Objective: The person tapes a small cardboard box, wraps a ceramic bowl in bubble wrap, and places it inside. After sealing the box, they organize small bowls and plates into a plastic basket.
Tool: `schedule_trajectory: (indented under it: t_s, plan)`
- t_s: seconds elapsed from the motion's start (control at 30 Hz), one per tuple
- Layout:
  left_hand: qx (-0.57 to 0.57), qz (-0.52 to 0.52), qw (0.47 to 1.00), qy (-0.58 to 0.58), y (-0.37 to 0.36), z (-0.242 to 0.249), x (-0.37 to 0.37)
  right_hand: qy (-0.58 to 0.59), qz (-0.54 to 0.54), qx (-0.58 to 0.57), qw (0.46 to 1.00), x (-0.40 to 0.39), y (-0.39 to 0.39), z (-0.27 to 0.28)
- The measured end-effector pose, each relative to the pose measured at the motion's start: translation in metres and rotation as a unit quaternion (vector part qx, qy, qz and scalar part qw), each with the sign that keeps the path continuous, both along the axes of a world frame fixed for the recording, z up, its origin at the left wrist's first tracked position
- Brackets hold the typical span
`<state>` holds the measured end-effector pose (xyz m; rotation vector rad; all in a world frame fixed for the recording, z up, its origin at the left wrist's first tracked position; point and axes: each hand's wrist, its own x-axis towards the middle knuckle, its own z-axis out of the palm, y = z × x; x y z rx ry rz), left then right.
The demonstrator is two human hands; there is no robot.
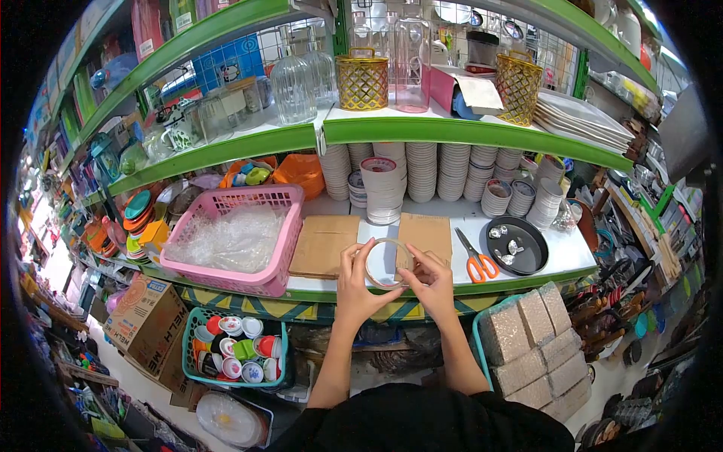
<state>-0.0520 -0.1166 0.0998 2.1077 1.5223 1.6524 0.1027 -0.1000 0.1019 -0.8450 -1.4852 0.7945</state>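
Between my left hand [357, 282] and my right hand [430, 277] is a roll of clear tape [368, 265], upright with its hole facing me. The fingertips of both hands grip its rim from either side. Behind it on the white shelf lie two flat pieces of brown cardboard, the left piece [320, 245] and the right piece [429, 232]. Scissors [480, 264] with orange handles rest to the right of my right hand. Beside them a black round pan [531, 248] contains several small silvery pieces.
A pink basket [295, 218] with clear plastic wrap stands at left. Stacks of white bowls [384, 184] line the back under a green-edged shelf [467, 133]. Below are a teal basket [235, 383] of colourful lidded items and bubble-wrapped boxes [527, 343].
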Motion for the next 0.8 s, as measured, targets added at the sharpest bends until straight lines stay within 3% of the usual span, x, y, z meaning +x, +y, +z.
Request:
schedule_trajectory:
  t_s: [0.8]
  plan:
    - [-0.054,-0.021,0.998,-0.023,0.0038,-0.0067,-0.0013,0.0,-0.013,0.025,1.0,-0.0011,-0.0007,-0.0017]
